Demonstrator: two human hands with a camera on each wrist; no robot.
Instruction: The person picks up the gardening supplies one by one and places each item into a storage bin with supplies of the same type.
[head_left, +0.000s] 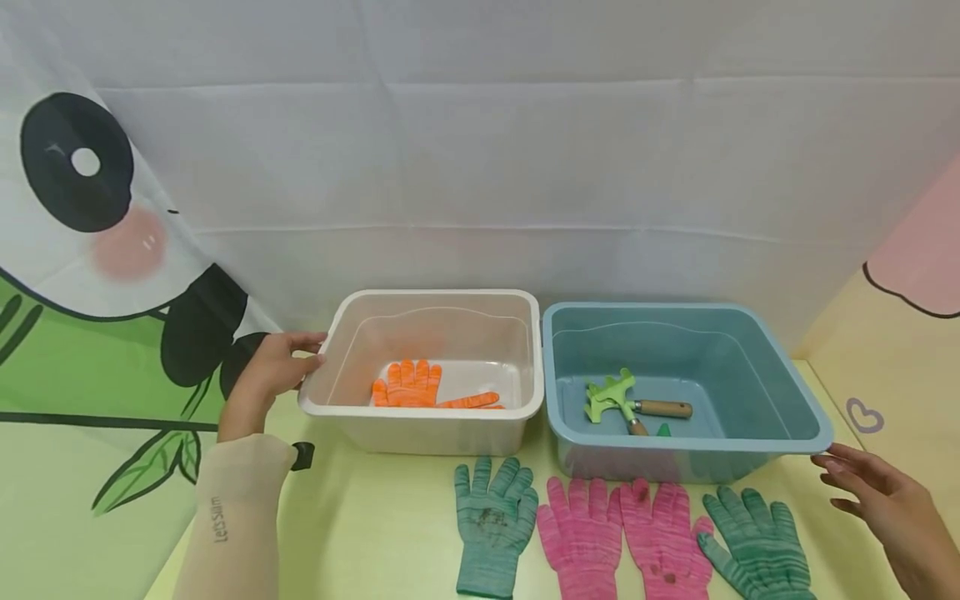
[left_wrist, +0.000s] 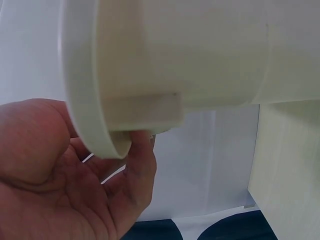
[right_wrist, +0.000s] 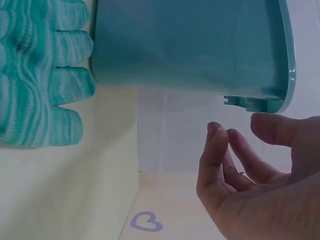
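Your left hand (head_left: 276, 367) curls round the rim of the white tub (head_left: 420, 431), your right hand (head_left: 881, 500) hangs with fingers loosely parted just beside the blue tub (head_left: 690, 463); you seem to be positioning tubs, and shifting both calls for a right-hand grip.

Left hand (head_left: 279, 365) and right hand (head_left: 885, 498) held well apart
The left is curled in a grip; the right, loosely bent.

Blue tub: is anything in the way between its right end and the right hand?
Nothing visible is. The right hand is at the near right corner of the blue tub, though whether it touches is unclear. The nearest green glove lies on the table to the hand's left, not between them.
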